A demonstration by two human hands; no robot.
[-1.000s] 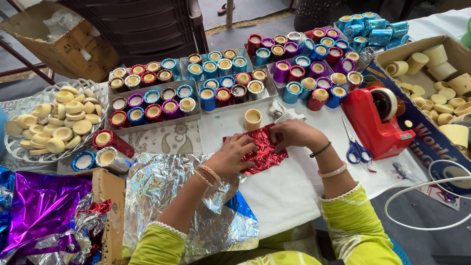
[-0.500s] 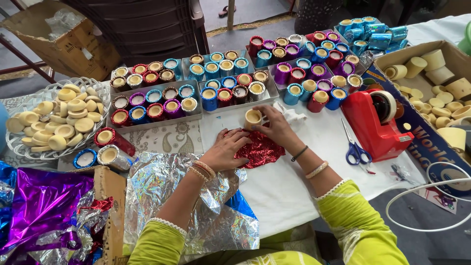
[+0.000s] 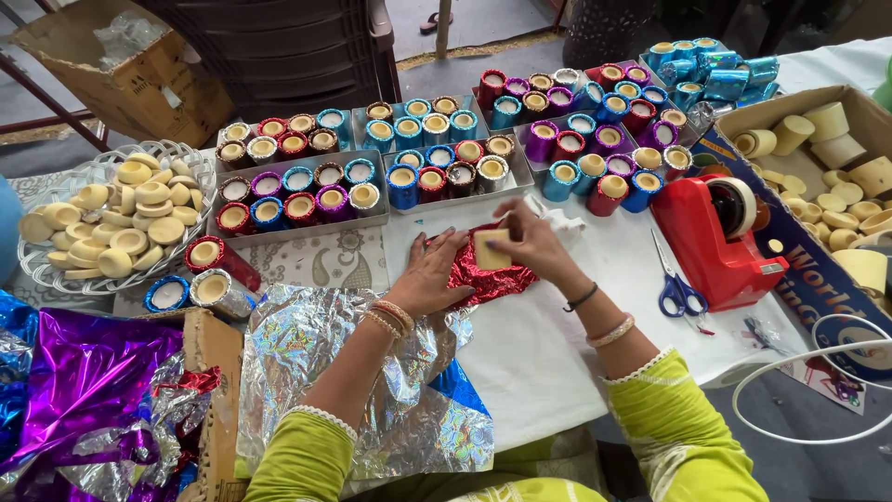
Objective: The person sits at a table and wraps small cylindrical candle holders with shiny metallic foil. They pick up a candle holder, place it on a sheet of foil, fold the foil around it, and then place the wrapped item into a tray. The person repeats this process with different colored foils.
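At the far left sits a basket of bare cups, beside purple foil. The left hand lies flat, fingers spread, pinning the red foil. Half a second ago the right hand picked a cup by the trays; now it pinches it down onto the foil's middle, so wrapping looks begun. Tape dispenser stands right.

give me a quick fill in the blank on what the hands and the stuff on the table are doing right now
The right hand holds a small cream cup over a sheet of ____ foil.
The left hand presses flat on that ____.
The scissors have ____ handles.
The tape dispenser is ____.

Missing words: red; foil; blue; red
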